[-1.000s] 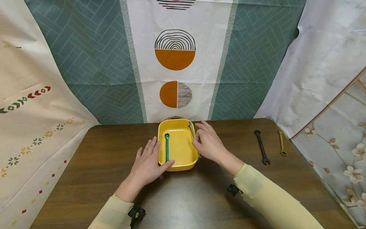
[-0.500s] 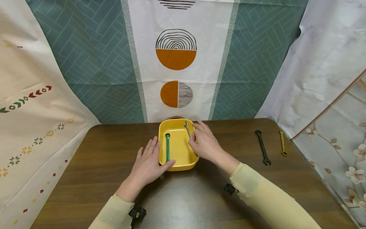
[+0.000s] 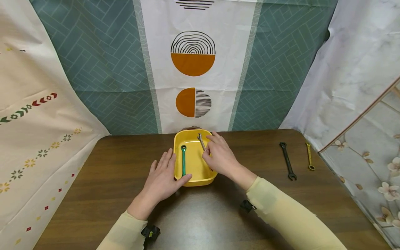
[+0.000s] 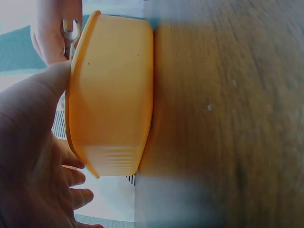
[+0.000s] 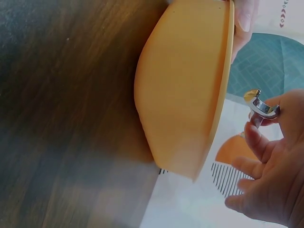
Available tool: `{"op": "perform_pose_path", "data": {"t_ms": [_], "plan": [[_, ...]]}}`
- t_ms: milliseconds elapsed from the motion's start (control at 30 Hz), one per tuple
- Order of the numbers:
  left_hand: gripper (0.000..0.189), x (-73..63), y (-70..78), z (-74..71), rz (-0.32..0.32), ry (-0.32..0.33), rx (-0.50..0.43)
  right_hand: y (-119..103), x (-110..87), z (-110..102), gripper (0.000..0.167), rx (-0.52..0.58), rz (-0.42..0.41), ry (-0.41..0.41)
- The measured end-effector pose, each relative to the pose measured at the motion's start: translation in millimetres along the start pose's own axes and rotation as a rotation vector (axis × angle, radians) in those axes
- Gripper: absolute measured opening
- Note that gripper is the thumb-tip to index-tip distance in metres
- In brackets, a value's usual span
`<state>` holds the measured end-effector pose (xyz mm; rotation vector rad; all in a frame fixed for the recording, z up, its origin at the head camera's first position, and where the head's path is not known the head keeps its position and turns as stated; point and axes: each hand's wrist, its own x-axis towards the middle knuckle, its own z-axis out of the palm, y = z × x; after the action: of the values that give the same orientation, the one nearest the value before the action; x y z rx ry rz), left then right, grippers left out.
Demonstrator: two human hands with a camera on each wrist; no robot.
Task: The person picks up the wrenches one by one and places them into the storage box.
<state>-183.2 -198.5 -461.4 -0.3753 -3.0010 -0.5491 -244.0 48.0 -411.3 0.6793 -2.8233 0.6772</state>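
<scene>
My right hand [image 3: 221, 155] pinches a silver wrench [image 3: 201, 141] between thumb and fingers, over the right side of a yellow tray [image 3: 200, 182]. The wrench's open end shows in the right wrist view [image 5: 262, 109], above the tray's rim. A green wrench [image 3: 183, 160] lies inside the tray along its left side. With fingers spread straight, my left hand [image 3: 161, 177] rests against the tray's left side, its thumb over the near left corner. In the left wrist view that thumb lies at the rim of the tray [image 4: 111, 95].
To the right on the brown wooden table [image 3: 118, 166] lie a black wrench [image 3: 287, 161] and a smaller yellow wrench [image 3: 309, 157]. A patterned cloth [image 3: 193, 80] hangs behind the table's back edge, and more cloths line both sides.
My right hand has moved left with the silver wrench, from the tray's right rim to further over its inside. My left hand has stayed at the tray.
</scene>
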Motion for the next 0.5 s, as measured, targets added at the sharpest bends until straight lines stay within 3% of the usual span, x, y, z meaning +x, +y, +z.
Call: {"op": "perform_pose_path", "data": {"t_ms": [500], "plan": [[0.113,0.1,0.6,-1.1,0.007,0.006,0.000,-7.9,4.0,10.5,0.025,-0.003,-0.024,0.006]]}}
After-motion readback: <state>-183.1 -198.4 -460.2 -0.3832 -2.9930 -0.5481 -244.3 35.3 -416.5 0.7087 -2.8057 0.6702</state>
